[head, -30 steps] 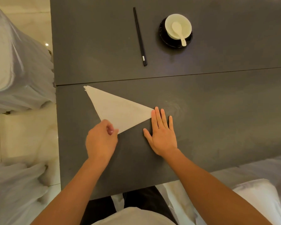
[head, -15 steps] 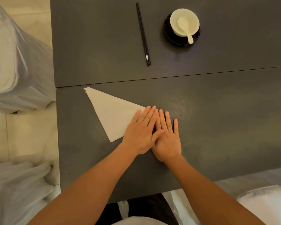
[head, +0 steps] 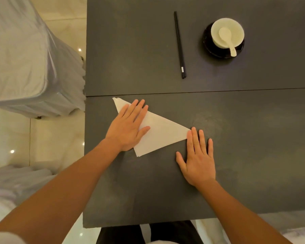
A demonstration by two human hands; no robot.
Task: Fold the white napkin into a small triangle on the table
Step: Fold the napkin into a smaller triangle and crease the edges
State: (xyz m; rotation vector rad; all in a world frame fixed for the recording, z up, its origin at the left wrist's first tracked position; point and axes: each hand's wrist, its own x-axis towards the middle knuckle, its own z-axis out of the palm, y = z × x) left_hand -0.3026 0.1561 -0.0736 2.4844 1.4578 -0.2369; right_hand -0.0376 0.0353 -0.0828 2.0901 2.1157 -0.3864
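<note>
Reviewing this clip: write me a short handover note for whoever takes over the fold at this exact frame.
Left hand: open, flat on the napkin's left part, pressing it down.
Right hand: open, flat on the table, fingertips at the napkin's right corner.
Napkin: already a flat triangle near the table's left edge, one point toward the seam.
Chopsticks and bowl with spoon lie farther back, apart from the work.
Left: probably another fold for a smaller triangle, then crease.
</note>
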